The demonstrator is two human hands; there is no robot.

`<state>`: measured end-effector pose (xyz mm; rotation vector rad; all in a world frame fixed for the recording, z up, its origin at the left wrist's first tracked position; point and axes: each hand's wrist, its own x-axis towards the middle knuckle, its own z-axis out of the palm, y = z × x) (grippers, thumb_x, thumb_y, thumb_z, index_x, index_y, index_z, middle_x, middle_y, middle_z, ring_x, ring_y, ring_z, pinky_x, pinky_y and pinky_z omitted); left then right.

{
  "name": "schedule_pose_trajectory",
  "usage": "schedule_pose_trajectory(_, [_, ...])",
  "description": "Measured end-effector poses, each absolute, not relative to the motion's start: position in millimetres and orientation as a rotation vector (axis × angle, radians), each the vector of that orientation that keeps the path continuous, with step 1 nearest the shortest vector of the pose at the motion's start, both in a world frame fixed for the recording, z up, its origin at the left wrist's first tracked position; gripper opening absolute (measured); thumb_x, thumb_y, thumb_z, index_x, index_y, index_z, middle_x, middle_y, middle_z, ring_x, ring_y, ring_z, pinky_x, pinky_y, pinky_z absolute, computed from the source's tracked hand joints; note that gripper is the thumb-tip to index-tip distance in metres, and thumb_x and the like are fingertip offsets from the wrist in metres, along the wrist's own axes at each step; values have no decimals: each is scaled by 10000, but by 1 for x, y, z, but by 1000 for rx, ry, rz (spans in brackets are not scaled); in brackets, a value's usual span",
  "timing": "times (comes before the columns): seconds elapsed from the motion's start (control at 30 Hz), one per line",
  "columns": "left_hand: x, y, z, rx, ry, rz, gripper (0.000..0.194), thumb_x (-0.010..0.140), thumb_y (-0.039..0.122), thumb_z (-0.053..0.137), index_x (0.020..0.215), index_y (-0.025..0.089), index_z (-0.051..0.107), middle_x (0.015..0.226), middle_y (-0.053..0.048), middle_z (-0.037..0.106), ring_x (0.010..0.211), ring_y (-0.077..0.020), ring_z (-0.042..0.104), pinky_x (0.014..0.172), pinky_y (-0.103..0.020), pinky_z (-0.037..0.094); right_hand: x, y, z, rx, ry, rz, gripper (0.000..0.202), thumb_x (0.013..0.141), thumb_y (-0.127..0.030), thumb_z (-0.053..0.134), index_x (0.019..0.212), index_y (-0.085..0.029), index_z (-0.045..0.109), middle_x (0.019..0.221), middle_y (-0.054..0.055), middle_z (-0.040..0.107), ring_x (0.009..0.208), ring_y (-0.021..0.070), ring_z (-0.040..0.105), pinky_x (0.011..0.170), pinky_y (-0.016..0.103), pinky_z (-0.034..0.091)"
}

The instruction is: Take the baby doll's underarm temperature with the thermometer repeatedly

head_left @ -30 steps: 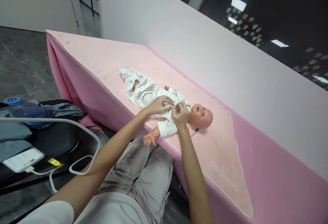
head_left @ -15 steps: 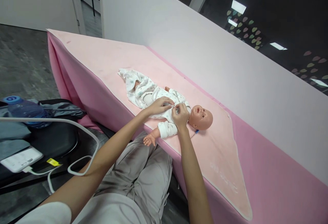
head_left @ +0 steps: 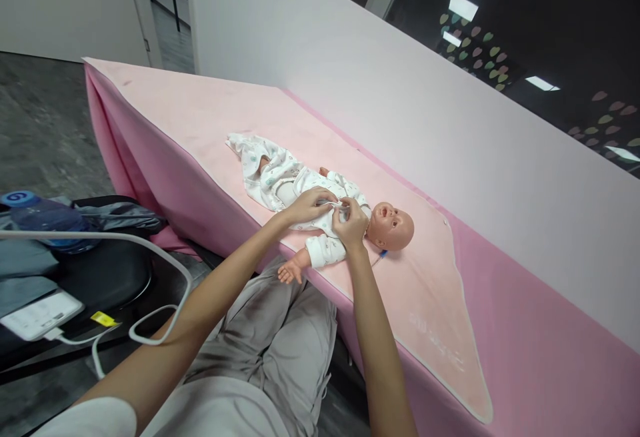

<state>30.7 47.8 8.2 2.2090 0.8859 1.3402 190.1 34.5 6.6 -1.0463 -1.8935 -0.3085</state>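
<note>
Pinching the front of a patterned outfit (head_left: 310, 180) at 2 spots, left hand (head_left: 311, 206) just beside right hand (head_left: 351, 222), on the doll (head_left: 393, 227) lying face-up on the pink-covered counter (head_left: 200, 107). Probably soft, light, easily creased cloth; best gripped by its edges.

Top (head_left: 215, 414): pale, near-white, softly creased; sleeve (head_left: 97, 418) short, white, plain-edged | Trousers (head_left: 280, 340): greyish beige, loose, deeply wrinkled; thin pale cord (head_left: 327, 384) at right side | Left hand (head_left: 309, 206), right hand (head_left: 353, 225): both bare; forearms (head_left: 240, 264) likewise
</note>
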Motion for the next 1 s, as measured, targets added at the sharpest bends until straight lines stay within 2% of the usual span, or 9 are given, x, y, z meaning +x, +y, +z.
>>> schedule_pose_trajectory(0.2, [29, 50, 7, 2203, 860, 1342, 225, 833, 342, 501, 921, 190, 641, 1001, -48, 654, 1006, -202, 556, 940, -341, 394, 189, 34, 7, -1022, -1900, -316, 174, 768, -200, 476, 916, -185, 566, 783, 22, 626, 685, 143, 582, 632, 245, 422])
schedule_pose_trajectory(0.47, [30, 46, 8, 2182, 857, 1337, 237, 847, 342, 492, 951, 187, 638, 1011, -59, 645, 1011, -198, 552, 954, -348, 391, 190, 31, 9, -1015, -1915, -321, 112, 804, -228, 490, 824, -191, 593, 758, 25, 632, 685, 147, 580, 625, 246, 414])
schedule_pose_trajectory(0.77, [29, 50, 6, 2148, 838, 1341, 170, 811, 260, 498, 895, 180, 622, 974, -40, 636, 967, -188, 560, 932, -333, 398, 188, 31, 10, -1038, -1947, -314, 159, 765, -158, 477, 867, -196, 592, 790, 21, 647, 753, 161, 599, 675, 255, 414])
schedule_pose_trajectory(1.0, [29, 48, 8, 2152, 848, 1321, 178, 805, 264, 491, 891, 182, 623, 986, -41, 633, 974, -194, 556, 953, -346, 381, 188, 33, 9, -1078, -1961, -333, 173, 768, -159, 463, 883, -197, 587, 818, 25, 658, 764, 163, 602, 678, 253, 406])
